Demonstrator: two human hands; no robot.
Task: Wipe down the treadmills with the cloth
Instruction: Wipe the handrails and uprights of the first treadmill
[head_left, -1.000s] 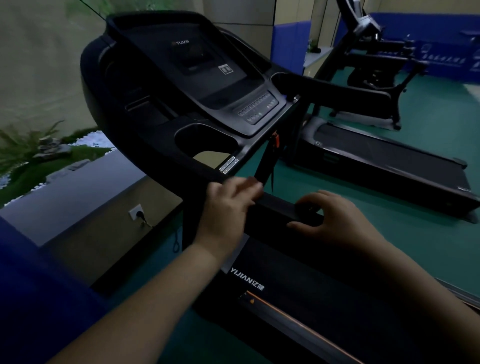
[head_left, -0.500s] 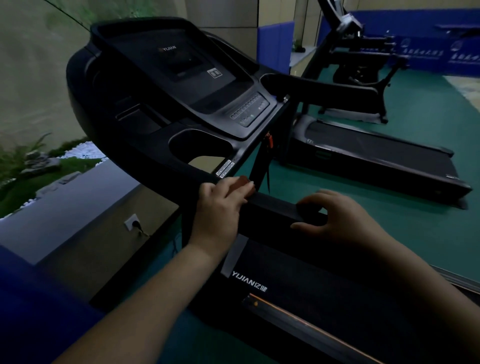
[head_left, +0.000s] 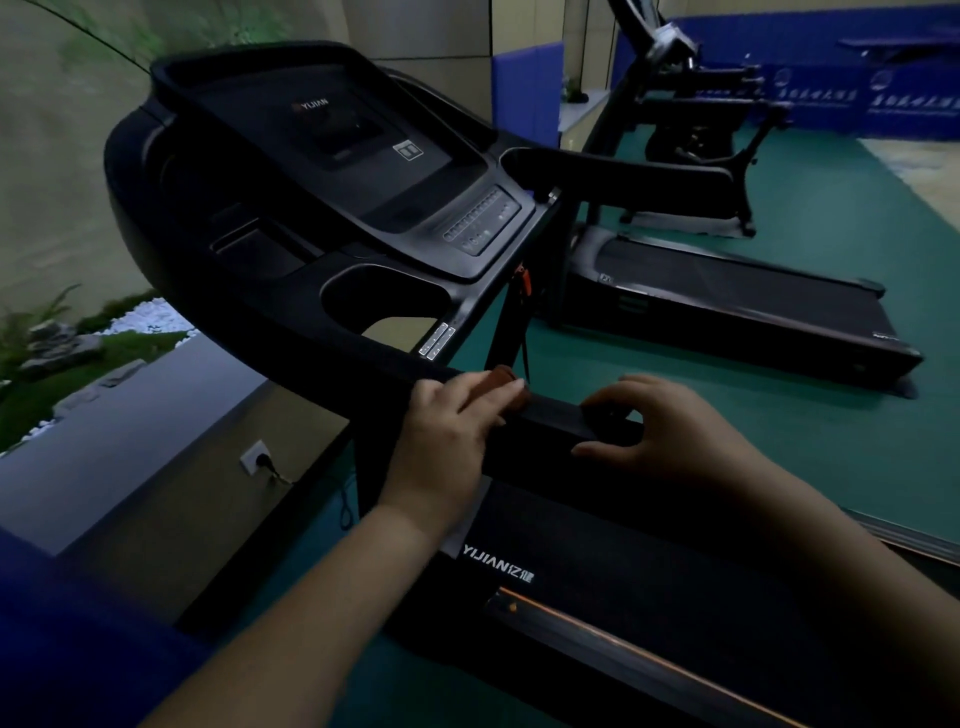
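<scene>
The near black treadmill fills the view, its console (head_left: 363, 171) tilted up at the left and its belt deck (head_left: 649, 587) below my arms. My left hand (head_left: 452, 431) rests on the end of the curved front handrail (head_left: 311, 332), fingers closed over a small reddish-brown piece (head_left: 506, 375) that I cannot tell to be cloth or clip. On the dark crossbar (head_left: 550, 421) my right hand (head_left: 670, 431) arches with fingertips and thumb; whether something dark lies under it is unclear. No cloth shows clearly.
An orange safety cord (head_left: 523, 283) hangs from the console's right edge. A second treadmill (head_left: 727, 296) stands to the right on the green floor (head_left: 831, 234), with another exercise machine (head_left: 696, 104) behind it. A wall socket with a plugged cable (head_left: 257, 460) is at lower left.
My head has dipped slightly, so the console sits lower in view. Both hands stay on the bar; my left fingers have shifted a little and the reddish-brown piece now shows at their tips.
</scene>
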